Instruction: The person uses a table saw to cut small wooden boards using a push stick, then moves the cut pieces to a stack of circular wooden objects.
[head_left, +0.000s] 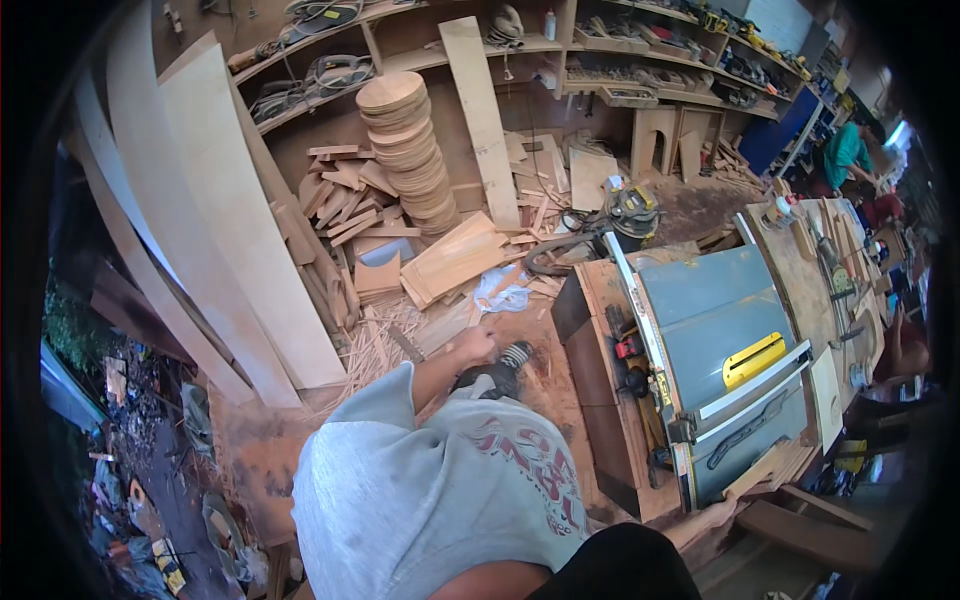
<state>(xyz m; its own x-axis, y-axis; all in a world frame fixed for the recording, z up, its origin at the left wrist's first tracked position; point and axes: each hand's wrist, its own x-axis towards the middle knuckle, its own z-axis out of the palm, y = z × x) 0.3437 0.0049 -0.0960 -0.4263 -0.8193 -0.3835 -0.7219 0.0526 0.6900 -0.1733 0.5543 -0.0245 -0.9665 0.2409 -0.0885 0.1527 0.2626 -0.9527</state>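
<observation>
My left hand [476,342] hangs over the wood-strewn floor beside my shoe [515,358], its fingers curled; whatever it may hold is not visible. At lower right, my right hand [718,513] grips a light wooden board [762,470] at the near end of the table saw [700,300], which has a grey top, metal rails and a yellow insert plate. Thin wood offcuts [375,340] and a white plastic bag [500,290] lie forward of my left hand.
Tall plywood sheets [200,230] lean at left; stacked wooden discs [395,150], offcuts and a power tool [625,215] stand ahead, below shelves [370,70]. A workbench [820,280] adjoins the saw at right, where a person in green [840,155] and another person [905,345] are present.
</observation>
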